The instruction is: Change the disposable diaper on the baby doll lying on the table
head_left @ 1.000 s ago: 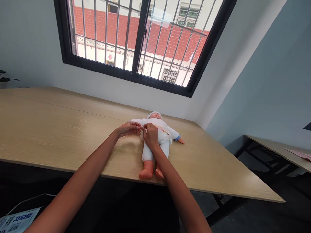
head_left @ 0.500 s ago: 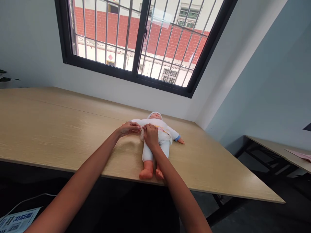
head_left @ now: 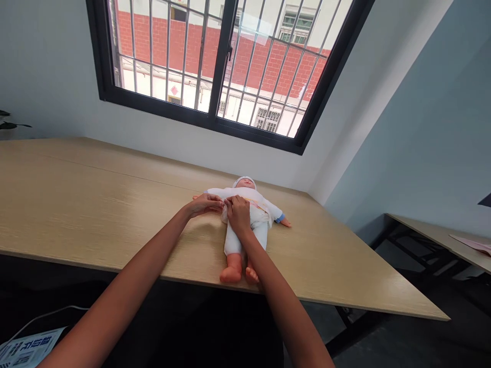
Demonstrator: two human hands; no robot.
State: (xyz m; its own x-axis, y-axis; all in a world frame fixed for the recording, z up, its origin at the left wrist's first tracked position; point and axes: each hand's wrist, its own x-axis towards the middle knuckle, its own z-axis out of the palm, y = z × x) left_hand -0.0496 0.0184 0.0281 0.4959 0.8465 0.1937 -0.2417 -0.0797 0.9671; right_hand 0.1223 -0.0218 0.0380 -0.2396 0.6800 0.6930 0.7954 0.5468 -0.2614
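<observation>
A baby doll (head_left: pixel 251 214) in white clothes and a white cap lies on its back on a long wooden table (head_left: pixel 95 204), bare feet at the near edge. My left hand (head_left: pixel 203 204) pinches the white clothing at the doll's side, fingers closed. My right hand (head_left: pixel 238 213) rests on the doll's belly, fingers curled and pinching the same fold of cloth next to the left fingertips. Both forearms reach in from below.
A barred window (head_left: pixel 226 66) is set in the wall behind the table. A second table (head_left: pixel 441 237) stands at the right with a pink sheet (head_left: pixel 473 244) on it. Printed paper (head_left: pixel 26 350) and a white cable (head_left: pixel 42 317) lie on the floor at lower left.
</observation>
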